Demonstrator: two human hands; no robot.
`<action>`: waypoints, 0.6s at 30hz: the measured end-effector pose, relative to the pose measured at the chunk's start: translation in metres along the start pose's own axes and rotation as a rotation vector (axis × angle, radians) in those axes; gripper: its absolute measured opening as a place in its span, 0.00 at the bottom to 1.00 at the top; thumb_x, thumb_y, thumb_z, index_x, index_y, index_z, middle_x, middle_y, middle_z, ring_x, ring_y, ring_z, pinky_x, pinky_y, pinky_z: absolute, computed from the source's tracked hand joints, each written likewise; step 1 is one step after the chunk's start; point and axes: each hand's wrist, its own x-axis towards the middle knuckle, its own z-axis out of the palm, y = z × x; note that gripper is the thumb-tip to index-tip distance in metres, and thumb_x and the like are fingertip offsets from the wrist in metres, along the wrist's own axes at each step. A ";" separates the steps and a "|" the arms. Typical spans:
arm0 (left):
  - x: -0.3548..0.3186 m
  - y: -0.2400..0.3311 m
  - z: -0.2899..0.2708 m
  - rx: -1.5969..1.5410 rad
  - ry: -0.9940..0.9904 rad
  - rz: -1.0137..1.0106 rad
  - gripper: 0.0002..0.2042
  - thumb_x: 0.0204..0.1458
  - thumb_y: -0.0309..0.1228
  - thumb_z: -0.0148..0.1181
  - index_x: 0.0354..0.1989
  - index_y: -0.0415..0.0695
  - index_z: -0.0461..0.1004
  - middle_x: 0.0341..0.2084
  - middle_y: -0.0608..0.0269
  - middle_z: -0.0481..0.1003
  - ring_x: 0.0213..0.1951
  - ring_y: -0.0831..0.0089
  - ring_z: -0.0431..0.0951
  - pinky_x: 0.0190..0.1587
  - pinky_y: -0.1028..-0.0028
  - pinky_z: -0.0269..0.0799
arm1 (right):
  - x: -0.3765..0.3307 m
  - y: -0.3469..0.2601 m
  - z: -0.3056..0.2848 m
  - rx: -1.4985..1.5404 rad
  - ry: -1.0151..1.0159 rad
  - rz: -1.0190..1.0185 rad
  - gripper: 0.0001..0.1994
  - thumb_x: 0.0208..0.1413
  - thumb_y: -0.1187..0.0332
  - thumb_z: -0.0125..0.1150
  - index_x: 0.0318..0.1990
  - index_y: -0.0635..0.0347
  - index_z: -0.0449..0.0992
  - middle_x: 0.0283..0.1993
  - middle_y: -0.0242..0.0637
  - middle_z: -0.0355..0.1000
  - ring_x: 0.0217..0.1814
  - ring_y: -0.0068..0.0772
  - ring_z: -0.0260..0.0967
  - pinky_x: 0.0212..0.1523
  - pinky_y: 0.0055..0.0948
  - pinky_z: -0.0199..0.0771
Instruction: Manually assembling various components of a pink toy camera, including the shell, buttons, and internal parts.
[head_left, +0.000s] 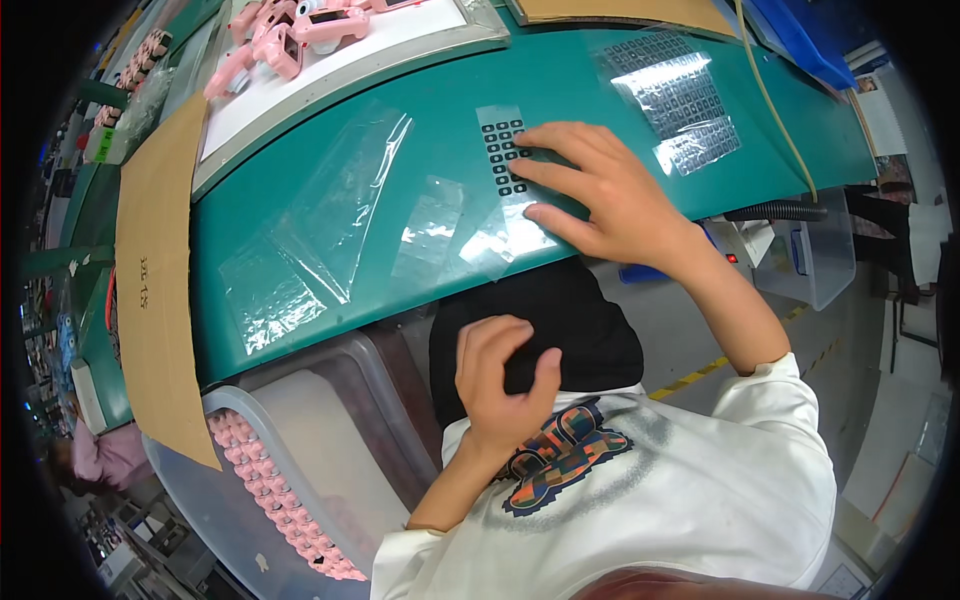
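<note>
We are seeing the right hand reaching over the green tabletop, its index and middle fingers spreading, the thumb standing well apart. Index and middle tips are overlapping the right side of the sheet of small black stickers; we cannot tell how firmly they are pressing. Below the thumb, the near table edge is curving close by. Left of these fingertips, small clear film is lying near; farther left, large clear film is spreading toward the table edge. Right of the knuckles, a strip of green is showing, giving sideways room before the glossy sticker sheets; the yellow cable is bounding that side. The left hand is hanging below the table edge, fingers curling loosely side by side, thumb apart, with the black garment just beyond its fingertips.
</note>
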 end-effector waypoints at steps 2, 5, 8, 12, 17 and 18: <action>0.018 0.012 0.003 0.410 0.072 0.291 0.19 0.47 0.29 0.65 0.48 0.38 0.75 0.50 0.52 0.75 0.50 0.58 0.75 0.51 0.64 0.70 | -0.010 0.000 -0.006 -0.005 -0.010 0.011 0.18 0.53 0.62 0.66 0.50 0.59 0.79 0.61 0.37 0.71 0.61 0.40 0.68 0.62 0.38 0.63; 0.033 0.020 0.007 0.828 0.137 0.582 0.22 0.47 0.31 0.66 0.52 0.38 0.74 0.54 0.50 0.74 0.56 0.56 0.74 0.55 0.61 0.68 | -0.023 -0.001 -0.012 -0.005 -0.015 0.023 0.20 0.51 0.63 0.68 0.51 0.59 0.79 0.62 0.38 0.71 0.62 0.41 0.68 0.62 0.39 0.65; 0.036 0.020 0.009 0.907 -0.011 0.472 0.27 0.48 0.33 0.66 0.59 0.38 0.70 0.61 0.54 0.70 0.63 0.53 0.68 0.63 0.59 0.59 | -0.036 -0.002 -0.018 -0.020 -0.001 -0.006 0.18 0.53 0.60 0.66 0.49 0.58 0.79 0.60 0.35 0.71 0.62 0.38 0.67 0.61 0.38 0.63; 0.046 0.028 0.015 0.985 -0.074 0.430 0.29 0.49 0.35 0.65 0.61 0.38 0.69 0.62 0.51 0.69 0.63 0.52 0.67 0.65 0.56 0.58 | -0.051 0.004 -0.020 -0.016 0.027 -0.009 0.18 0.52 0.61 0.67 0.49 0.57 0.79 0.60 0.36 0.72 0.61 0.39 0.68 0.60 0.39 0.64; 0.049 0.028 0.020 0.943 -0.009 0.469 0.29 0.49 0.36 0.65 0.61 0.38 0.69 0.60 0.47 0.69 0.60 0.53 0.70 0.63 0.57 0.61 | -0.058 0.002 -0.017 0.010 0.052 -0.001 0.18 0.50 0.64 0.68 0.49 0.57 0.79 0.60 0.36 0.73 0.59 0.41 0.70 0.59 0.39 0.64; 0.049 0.026 0.021 0.892 0.025 0.492 0.29 0.49 0.35 0.65 0.61 0.38 0.68 0.60 0.47 0.69 0.59 0.53 0.70 0.62 0.58 0.62 | -0.058 0.000 -0.016 0.016 0.054 0.006 0.17 0.50 0.64 0.68 0.49 0.57 0.79 0.59 0.36 0.73 0.59 0.40 0.70 0.59 0.39 0.64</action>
